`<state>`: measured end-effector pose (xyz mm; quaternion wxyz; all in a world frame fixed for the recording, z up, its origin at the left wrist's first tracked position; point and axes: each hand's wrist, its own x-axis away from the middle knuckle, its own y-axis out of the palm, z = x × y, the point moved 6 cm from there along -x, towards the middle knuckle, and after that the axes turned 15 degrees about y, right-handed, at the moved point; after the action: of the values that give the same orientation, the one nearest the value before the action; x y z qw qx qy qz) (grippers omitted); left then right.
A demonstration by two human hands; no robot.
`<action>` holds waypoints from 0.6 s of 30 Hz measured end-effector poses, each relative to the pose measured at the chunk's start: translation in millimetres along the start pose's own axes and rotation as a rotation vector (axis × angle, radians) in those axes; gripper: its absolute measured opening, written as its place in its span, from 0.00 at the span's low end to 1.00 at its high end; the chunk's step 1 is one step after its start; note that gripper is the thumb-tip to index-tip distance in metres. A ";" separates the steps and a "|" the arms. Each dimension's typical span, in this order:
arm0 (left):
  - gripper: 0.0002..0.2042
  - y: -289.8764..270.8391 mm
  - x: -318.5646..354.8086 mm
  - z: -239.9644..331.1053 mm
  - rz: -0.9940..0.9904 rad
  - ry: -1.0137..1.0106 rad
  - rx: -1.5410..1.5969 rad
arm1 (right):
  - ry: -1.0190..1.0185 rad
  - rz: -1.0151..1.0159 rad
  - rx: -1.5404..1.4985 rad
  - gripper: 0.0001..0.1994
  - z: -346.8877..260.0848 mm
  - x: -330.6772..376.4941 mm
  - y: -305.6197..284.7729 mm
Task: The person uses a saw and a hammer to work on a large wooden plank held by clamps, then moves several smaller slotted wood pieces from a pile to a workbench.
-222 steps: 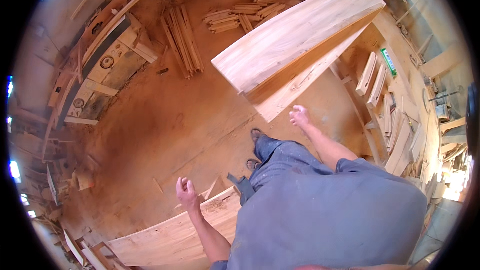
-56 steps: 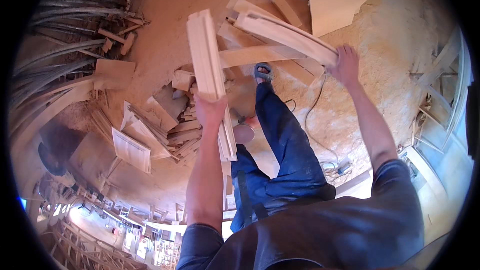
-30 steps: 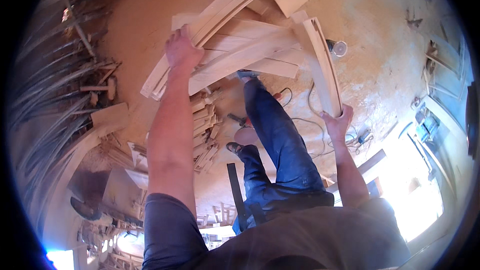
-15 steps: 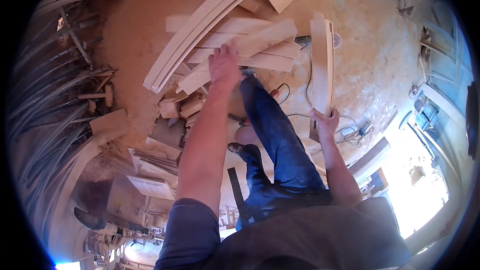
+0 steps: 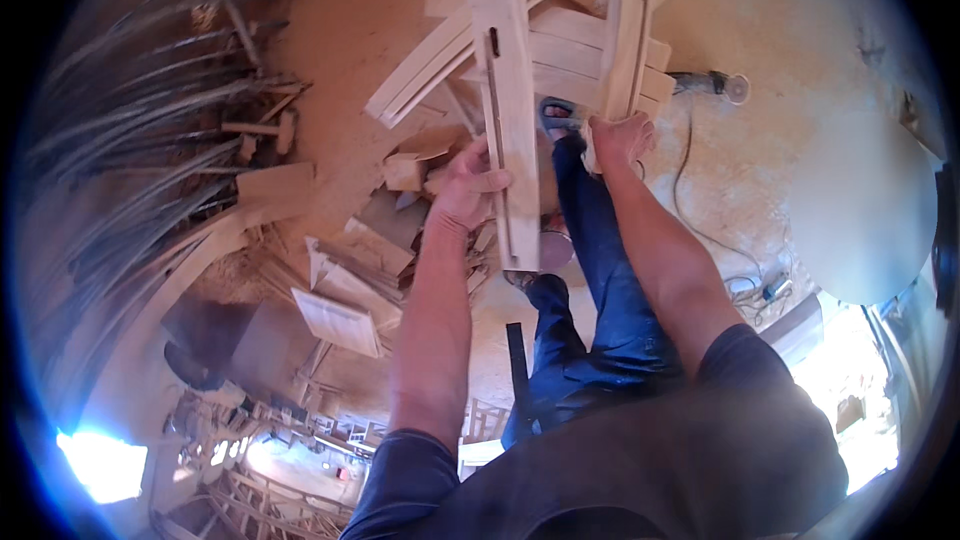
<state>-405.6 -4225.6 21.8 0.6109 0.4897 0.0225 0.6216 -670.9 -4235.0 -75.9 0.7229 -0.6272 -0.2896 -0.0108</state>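
Note:
My left hand (image 5: 470,186) grips the edge of a pale wooden board (image 5: 514,130), its thumb over the face. This board stands nearly lengthwise in front of me, with a dark slot near its far end and a groove along its left edge. To the right, my right hand (image 5: 620,140) is closed around the near end of a second wooden board (image 5: 627,30), which has a long groove. Beneath and beyond them lies a loose pile of flat boards (image 5: 568,52). A curved, grooved wooden piece (image 5: 425,70) slants across the pile's left side.
A power tool (image 5: 705,86) with a round pale end lies right of the pile, its cable (image 5: 684,175) trailing toward me. Wood offcuts (image 5: 405,170) are heaped at the left. Curved strips (image 5: 150,130) are stacked farther left. My sandalled foot (image 5: 557,114) is beside the pile.
My left hand has gone from resting on the pile to holding a slotted board upright in view. My right hand has carried its board leftward and away from me, over the pile.

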 end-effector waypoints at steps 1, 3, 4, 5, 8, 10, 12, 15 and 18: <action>0.32 -7.2 13.8 -3.7 0.054 0.036 0.040 | -0.006 -0.039 0.041 0.40 -1.6 2.2 4.5; 0.33 -0.5 36.9 8.7 0.140 0.130 0.132 | -0.028 -0.169 0.047 0.39 -0.1 -4.1 14.7; 0.34 2.8 47.3 13.2 0.180 0.180 0.183 | -0.126 -0.121 -0.004 0.39 3.6 -2.4 11.0; 0.32 -0.4 58.4 12.9 0.249 0.225 0.223 | -0.232 -0.077 -0.052 0.40 7.3 14.0 -3.3; 0.32 -12.0 88.6 12.0 0.270 0.494 0.586 | -0.209 -0.878 -0.338 0.31 28.9 54.9 -10.6; 0.33 -9.9 115.3 12.5 0.329 0.537 0.704 | -0.114 -1.579 -0.358 0.30 45.6 113.8 -52.8; 0.32 -14.1 143.0 8.1 0.330 0.568 0.830 | -0.189 -1.780 -0.251 0.39 62.8 156.5 -90.0; 0.36 1.6 206.5 22.4 0.294 0.668 0.858 | -0.413 -1.755 -0.060 0.47 74.7 217.2 -139.5; 0.38 14.4 302.3 47.5 0.285 0.804 0.842 | -0.680 -1.614 0.059 0.45 86.6 299.0 -191.7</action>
<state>-317.7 -4020.1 231.2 0.2183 0.4144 0.4303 0.7716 -529.9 -4092.8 229.9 0.3849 -0.1811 -0.8451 -0.3239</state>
